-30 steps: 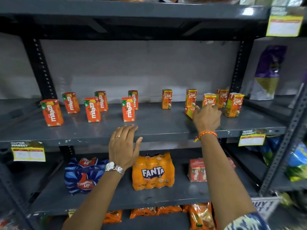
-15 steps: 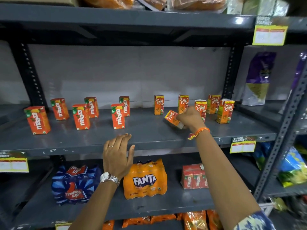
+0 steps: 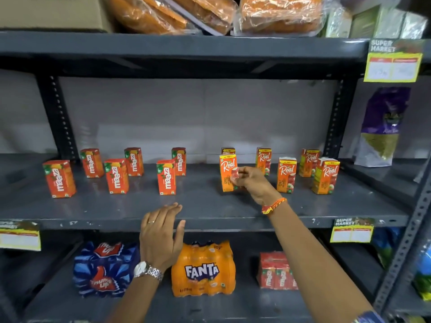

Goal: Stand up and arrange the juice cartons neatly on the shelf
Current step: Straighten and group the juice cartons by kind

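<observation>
The right hand grips an upright Real carton mid-shelf, right of the Maaza cartons. The left hand lies flat and empty, fingers spread, on the shelf's front edge.

Right hand grips upright Real carton; left hand hovers open.

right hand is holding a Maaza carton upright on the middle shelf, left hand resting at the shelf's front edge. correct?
Not quite. In the head view the right hand grips a Real apple carton, not a Maaza one; the Maaza cartons stand untouched further left. The rest holds: the carton is upright on the middle shelf, and the left hand is at its front edge.
</observation>
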Motion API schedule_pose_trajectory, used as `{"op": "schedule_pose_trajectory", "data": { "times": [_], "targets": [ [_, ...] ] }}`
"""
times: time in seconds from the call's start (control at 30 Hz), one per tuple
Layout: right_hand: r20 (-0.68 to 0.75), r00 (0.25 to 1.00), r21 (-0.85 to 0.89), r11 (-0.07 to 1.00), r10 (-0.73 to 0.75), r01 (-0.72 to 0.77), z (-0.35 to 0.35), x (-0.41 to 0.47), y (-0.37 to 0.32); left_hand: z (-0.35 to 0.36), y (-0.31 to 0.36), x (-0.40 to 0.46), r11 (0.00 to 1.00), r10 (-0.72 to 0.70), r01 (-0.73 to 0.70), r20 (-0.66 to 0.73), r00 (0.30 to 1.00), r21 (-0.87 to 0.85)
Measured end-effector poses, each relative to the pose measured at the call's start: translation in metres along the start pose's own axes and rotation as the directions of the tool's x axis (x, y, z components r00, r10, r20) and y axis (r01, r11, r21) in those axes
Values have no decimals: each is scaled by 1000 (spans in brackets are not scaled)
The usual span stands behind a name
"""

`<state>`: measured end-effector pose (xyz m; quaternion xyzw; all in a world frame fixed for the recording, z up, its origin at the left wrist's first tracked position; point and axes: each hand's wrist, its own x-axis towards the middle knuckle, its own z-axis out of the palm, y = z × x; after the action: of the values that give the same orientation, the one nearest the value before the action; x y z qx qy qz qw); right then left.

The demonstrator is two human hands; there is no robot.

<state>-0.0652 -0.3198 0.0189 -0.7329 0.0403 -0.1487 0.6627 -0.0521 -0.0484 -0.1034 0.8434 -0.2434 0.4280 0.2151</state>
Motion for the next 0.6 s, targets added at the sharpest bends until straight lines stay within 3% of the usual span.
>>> {"op": "schedule_pose_trajectory", "data": {
  "times": [0.6],
  "targets": [
    [-103,988,-380,922,-118,71,-1,4,19,6,5,-1,999,-1,5,-87,996,36]
  ]
}}
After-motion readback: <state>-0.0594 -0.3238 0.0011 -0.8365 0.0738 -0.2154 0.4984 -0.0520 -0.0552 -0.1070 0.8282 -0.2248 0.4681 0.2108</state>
